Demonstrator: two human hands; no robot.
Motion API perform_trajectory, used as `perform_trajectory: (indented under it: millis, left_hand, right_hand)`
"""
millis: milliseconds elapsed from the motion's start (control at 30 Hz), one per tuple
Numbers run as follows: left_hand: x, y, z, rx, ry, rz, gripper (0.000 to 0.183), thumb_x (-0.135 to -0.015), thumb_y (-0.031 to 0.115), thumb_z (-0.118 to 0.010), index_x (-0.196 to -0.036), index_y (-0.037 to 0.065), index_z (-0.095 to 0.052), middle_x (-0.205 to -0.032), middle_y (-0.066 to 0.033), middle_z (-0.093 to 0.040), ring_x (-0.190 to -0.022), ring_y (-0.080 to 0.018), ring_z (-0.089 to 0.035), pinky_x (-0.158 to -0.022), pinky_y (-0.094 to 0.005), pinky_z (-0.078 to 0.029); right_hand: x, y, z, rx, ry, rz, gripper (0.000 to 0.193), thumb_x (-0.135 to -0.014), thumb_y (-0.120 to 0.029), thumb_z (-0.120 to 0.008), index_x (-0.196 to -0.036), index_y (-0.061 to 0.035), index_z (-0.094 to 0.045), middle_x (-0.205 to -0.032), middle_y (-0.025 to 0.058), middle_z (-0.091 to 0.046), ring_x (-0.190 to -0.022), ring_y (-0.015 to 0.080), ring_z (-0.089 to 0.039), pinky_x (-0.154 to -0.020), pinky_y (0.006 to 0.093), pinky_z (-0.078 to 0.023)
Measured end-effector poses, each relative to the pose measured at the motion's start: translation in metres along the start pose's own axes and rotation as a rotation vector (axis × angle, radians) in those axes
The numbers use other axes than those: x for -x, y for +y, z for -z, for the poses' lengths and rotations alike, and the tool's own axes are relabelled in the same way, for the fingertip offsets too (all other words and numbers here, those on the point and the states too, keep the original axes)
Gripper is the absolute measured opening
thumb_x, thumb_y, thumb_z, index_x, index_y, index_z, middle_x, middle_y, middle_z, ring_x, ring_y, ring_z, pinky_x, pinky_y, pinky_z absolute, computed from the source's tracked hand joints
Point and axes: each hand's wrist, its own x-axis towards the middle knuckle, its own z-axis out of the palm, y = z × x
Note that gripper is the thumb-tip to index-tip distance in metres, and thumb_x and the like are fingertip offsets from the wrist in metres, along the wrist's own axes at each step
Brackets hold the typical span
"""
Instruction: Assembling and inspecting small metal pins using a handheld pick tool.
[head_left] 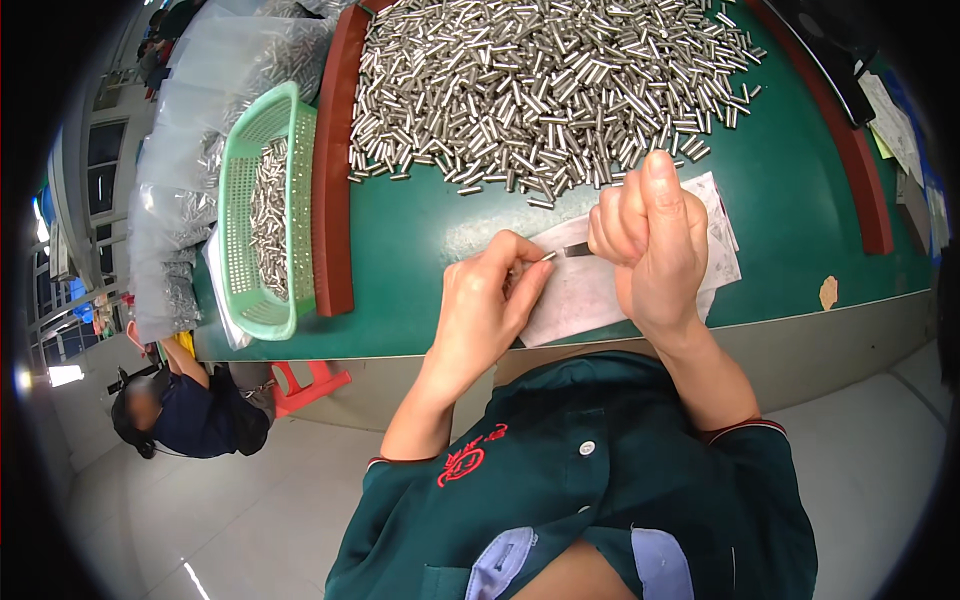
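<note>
My left hand point(478, 300) pinches a small metal pin point(548, 257) between thumb and fingertips, just above the green tabletop near its front edge. Close to the pin is the flat metal tip of a small tool point(577, 250), whose other end is hidden in my closed right hand point(655, 240). The right thumb points up and the fingers are curled round the tool. Whether the tip touches the pin, I cannot tell. Beneath both hands lies a creased whitish sheet point(575, 305), cloth or paper. Beyond them spreads a large pile of shiny metal pins point(540, 90).
Red-brown rails point(333, 180) flank the pile on both sides. Left of them stands a green plastic basket point(235, 230) with pins, beside clear bags of metal parts point(165, 220). A chip of worn surface point(828, 292) shows at right. Another person point(205, 410) sits at the far left.
</note>
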Motion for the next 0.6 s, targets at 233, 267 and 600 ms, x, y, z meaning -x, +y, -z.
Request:
perform_trajectory:
  millis: [233, 267, 600]
  left_hand:
    - [-0.001, -0.009, -0.01, -0.049, 0.087, -0.08, 0.01, -0.069, 0.004, -0.064, -0.069, 0.001, -0.054, -0.05, -0.0085, -0.048, -0.043, -0.0201, -0.046, -0.042, -0.0301, -0.036]
    - [-0.001, -0.01, -0.01, -0.048, 0.082, -0.08, 0.01, -0.069, 0.004, -0.064, -0.069, 0.001, -0.054, -0.05, -0.0085, -0.048, -0.043, -0.0201, -0.046, -0.042, -0.0301, -0.036]
    - [0.001, -0.01, -0.01, -0.042, 0.088, -0.067, 0.007, -0.068, 0.001, -0.064, -0.071, -0.001, -0.058, -0.051, -0.0047, -0.049, -0.043, -0.0086, -0.039, -0.042, -0.0225, -0.033]
  right_hand:
    - [0.0, -0.001, 0.006, -0.127, -0.023, -0.001, 0.045, -0.093, -0.026, -0.028, -0.05, -0.0109, -0.025, -0.043, -0.0032, -0.022, -0.038, 0.0058, -0.016, -0.036, 0.0227, -0.016]
    - [-0.001, -0.002, 0.005, -0.121, -0.014, -0.053, 0.046, -0.093, -0.028, -0.027, -0.049, -0.0123, -0.024, -0.04, -0.0025, -0.021, -0.037, 0.0071, -0.013, -0.036, 0.0238, -0.015]
    - [0.0, 0.0, 0.003, -0.096, -0.024, -0.052, 0.046, -0.093, -0.028, -0.027, -0.049, -0.0126, -0.024, -0.04, -0.0026, -0.021, -0.036, 0.0071, -0.013, -0.036, 0.0237, -0.015]
